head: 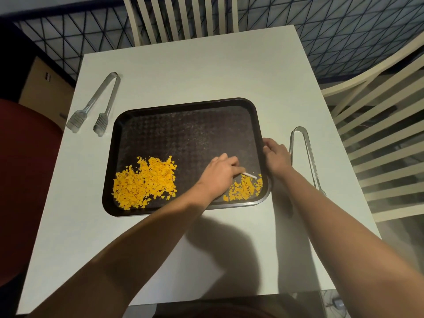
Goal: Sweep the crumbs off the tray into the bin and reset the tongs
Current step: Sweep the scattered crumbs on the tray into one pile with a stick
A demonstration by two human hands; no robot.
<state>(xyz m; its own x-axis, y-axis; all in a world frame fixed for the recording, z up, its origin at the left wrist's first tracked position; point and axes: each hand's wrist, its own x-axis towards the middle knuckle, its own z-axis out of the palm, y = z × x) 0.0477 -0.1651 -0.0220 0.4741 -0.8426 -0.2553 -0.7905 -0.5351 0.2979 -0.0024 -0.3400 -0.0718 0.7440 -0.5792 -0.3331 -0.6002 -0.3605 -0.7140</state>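
Observation:
A dark tray lies on the white table. A big heap of yellow crumbs covers its near left part. A smaller heap of crumbs sits in its near right corner. My left hand is over the tray, fingers closed on a thin white card or stick that touches the smaller heap. My right hand grips the tray's right rim. One pair of clear tongs lies left of the tray; a second pair of tongs lies right of it, behind my right hand.
A red round object, possibly a bin, stands off the table's left edge. Slatted chairs stand at the far side and at the right. A brown box sits on the floor at the left.

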